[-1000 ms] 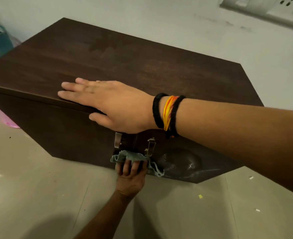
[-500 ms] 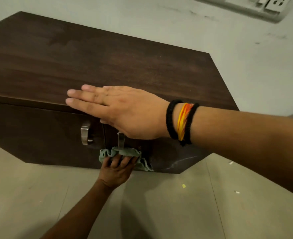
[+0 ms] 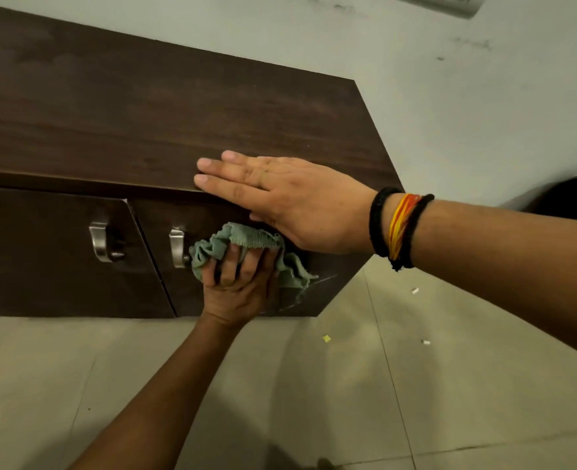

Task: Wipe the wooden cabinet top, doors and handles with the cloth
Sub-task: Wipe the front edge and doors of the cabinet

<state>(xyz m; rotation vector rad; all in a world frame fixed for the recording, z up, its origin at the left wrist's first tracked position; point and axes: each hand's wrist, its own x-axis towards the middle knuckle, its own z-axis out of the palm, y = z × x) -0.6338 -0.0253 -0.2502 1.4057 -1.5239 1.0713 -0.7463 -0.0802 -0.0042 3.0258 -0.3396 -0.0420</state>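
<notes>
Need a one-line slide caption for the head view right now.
Left hand presses green cloth against the right cabinet door beside its metal handle, right hand flat on the cabinet top.

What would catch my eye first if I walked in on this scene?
Probably the left hand pressing a crumpled green cloth against the right door of a dark wooden cabinet, just beside its metal handle. Above it, the right hand lies flat on the cabinet's top front edge, with black and orange-yellow wristbands standing out brightly. A few small scraps dot the pale tiled floor at right.
</notes>
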